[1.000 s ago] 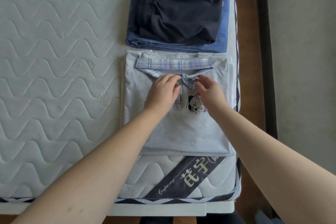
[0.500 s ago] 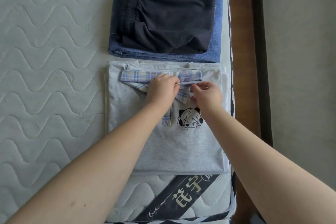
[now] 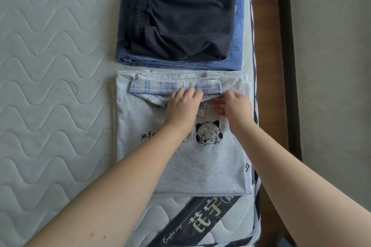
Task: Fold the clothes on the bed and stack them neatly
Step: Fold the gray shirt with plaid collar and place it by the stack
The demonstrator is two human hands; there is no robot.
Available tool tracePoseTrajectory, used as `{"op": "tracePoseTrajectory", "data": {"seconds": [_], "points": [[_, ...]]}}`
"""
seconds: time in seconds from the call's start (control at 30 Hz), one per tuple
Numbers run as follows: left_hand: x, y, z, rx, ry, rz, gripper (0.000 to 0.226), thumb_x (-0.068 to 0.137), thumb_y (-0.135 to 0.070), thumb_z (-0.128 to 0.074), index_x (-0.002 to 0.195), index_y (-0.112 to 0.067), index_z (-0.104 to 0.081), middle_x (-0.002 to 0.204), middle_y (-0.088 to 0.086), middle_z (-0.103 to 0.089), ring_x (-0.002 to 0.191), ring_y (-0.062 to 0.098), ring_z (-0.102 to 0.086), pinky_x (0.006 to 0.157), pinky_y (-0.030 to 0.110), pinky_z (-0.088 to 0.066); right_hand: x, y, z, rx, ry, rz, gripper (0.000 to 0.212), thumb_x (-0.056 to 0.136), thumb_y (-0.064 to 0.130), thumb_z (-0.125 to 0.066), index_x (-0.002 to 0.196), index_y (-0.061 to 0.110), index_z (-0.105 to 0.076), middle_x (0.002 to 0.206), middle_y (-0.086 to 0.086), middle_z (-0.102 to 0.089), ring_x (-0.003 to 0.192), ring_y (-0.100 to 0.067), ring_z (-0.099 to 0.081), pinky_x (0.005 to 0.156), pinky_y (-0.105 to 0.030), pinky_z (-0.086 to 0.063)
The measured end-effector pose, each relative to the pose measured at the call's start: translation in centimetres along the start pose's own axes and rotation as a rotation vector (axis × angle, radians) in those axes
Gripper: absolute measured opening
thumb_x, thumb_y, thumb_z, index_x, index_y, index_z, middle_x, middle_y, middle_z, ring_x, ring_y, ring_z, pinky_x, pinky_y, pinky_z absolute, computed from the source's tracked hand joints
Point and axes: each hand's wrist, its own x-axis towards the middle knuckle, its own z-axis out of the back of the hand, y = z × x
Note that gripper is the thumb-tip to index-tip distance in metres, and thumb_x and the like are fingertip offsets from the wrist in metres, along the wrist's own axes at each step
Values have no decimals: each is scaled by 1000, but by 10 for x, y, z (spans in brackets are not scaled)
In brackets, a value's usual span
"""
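shirt (image 3: 180,158) folded at bed's (image 3: 50,66) right edge, near corner | left hand (image 3: 181,106) pinching collar (image 3: 160,87), right hand (image 3: 234,106) fingers flat beside it | tug too hard and the fold probably skews

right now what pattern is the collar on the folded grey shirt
Plaid in pale purple, blue and white on the collar, seen in the head view.

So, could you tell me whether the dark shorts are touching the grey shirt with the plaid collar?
Apart. In the head view the dark shorts lie on the folded blue jeans, whose near edge separates them from the grey shirt.
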Motion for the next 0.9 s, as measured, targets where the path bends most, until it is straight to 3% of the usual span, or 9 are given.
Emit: {"op": "tracePoseTrajectory", "data": {"seconds": [0.07, 0.1, 0.2, 0.33, 0.4, 0.53, 0.7, 0.77, 0.9], "points": [[-3, 0, -2, -8, -20, -32, 21, 85, 5, -54, 100, -6, -62, 100, 12, -62, 93, 32, -57, 85, 41, -46, -1, 1, 2, 161, 66, -77, 40, 100, 35, -42, 100, 1, -63, 74, -11, -74, 60, -22, -71, 46, -24, -51], [-3, 0, -3, -14, -35, -43, 19, 83, 7, -57, 97, -5, -63, 97, 13, -62, 90, 33, -58, 84, 41, -48, 0, 0, 2, 122, 88, -63, 43, 98, 44, -48, 98, 4, -63, 73, -9, -74, 61, -20, -72, 48, -25, -52], [-5, 1, -3, -29, -45, -76, 19, 78, 8, -60, 93, -3, -63, 92, 14, -62, 86, 32, -60, 81, 41, -51, 8, -6, 2, -277, 10, 107, 34, 91, 42, -65, 92, 8, -68, 69, 1, -71, 54, -7, -65, 54, -24, -52], [-8, 2, -4, -23, -73, -134, 16, 80, 7, -53, 88, 0, -65, 88, 15, -63, 82, 33, -60, 77, 42, -53, 16, -12, 7, -565, -108, 202, 32, 86, 48, -67, 81, 17, -61, 69, 4, -66, 62, -13, -61, 58, -31, -47], [-14, 4, -6, -5, -78, -160, 15, 77, 9, -61, 87, 0, -68, 87, 14, -64, 82, 32, -61, 77, 41, -54, 14, -13, 8, -685, -185, 241, 35, 84, 51, -67, 81, 19, -54, 69, 6, -61, 66, -18, -58, 59, -34, -47], [-30, 4, -10, -3, -90, -168, 22, 74, 7, -72, 95, 1, -72, 91, 12, -68, 85, 31, -66, 81, 40, -56, 6, -15, 3, -732, -124, 522, 18, 90, 28, -65, 96, 16, -53, 77, 8, -57, 72, -20, -56, 57, -32, -39], [-45, 19, 2, -143, -229, -172, 30, 70, 9, -75, 99, 4, -72, 101, 16, -70, 93, 34, -68, 87, 42, -55, -14, -19, -16, -654, -48, 792, 11, 91, 14, -63, 101, 10, -66, 90, -2, -62, 78, -20, -58, 71, -38, -48], [-52, 33, 12, -229, -325, -39, 25, 79, 4, -68, 104, 2, -70, 102, 15, -68, 94, 32, -64, 87, 39, -52, -19, -19, -25, -634, 6, 823, 10, 89, 9, -65, 98, 7, -70, 90, -7, -64, 80, -25, -60, 74, -40, -49], [-55, 72, 31, -515, -441, 712, 24, 94, -20, -60, 112, -4, -61, 96, 10, -69, 85, 26, -65, 76, 25, -43, -30, -21, -46, -685, 128, 916, 18, 89, 14, -69, 105, 8, -72, 96, -10, -66, 89, -31, -61, 80, -37, -49]]}}
